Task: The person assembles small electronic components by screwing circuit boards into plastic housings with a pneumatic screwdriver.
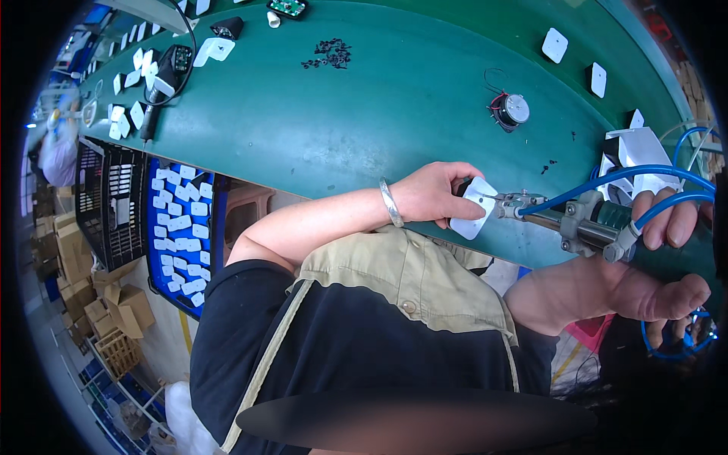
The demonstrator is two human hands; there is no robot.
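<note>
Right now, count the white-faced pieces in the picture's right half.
4: one piece in the left hand, two pieces at upper right, a fourth piece beside the white box, partly covered. More may be hidden.

We assess this place as a factory assembly workshop. We note a long, smooth green workbench (303,129) bearing a scattered heap of small black screws (330,54), a green circuit board in a black housing (288,7) and a black, corded handheld power driver (152,114). We record a silvery metal cylinder fixture (550,217) with glossy blue hoses (629,176). Beside the bench we observe a blue tray of white, rounded plates (180,223), a slotted black plastic crate (114,205) and brown cardboard boxes (130,311).
</note>
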